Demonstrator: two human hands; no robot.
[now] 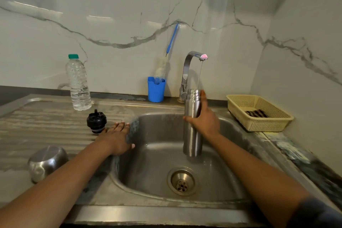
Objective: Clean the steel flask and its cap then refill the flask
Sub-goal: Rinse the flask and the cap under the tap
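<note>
While a thin stream of water [200, 74] runs from the tap [187, 72] at the back of the sink basin [157, 163], the right hand [205, 122] grips the steel flask [191, 131] round its upper half, with the fingers wrapped behind it and the thumb across the front. The flask stands upright in the air over the middle of the basin. Its open mouth is under the stream and its base is above the drain [182, 181].

The left hand [118, 139] lies flat on the basin's left rim, with straight fingers pointing away from the person, and it holds nothing. The black cap [96, 121] sits on the ribbed steel counter [46, 116] to the left of the basin, just beside that hand's fingers; whether they touch cannot be told.

Farther left of the basin, towards the wall, stands a clear plastic water bottle [78, 83] with a green top. Behind the basin's back rim a blue cup [156, 89] holds a bottle brush [162, 68], whose blue handle leans on the marble wall. On the near left of the basin a steel bowl [47, 161] rests upside down. To the right of the basin a yellow basket [259, 124] holds a dark striped cloth [256, 113].
</note>
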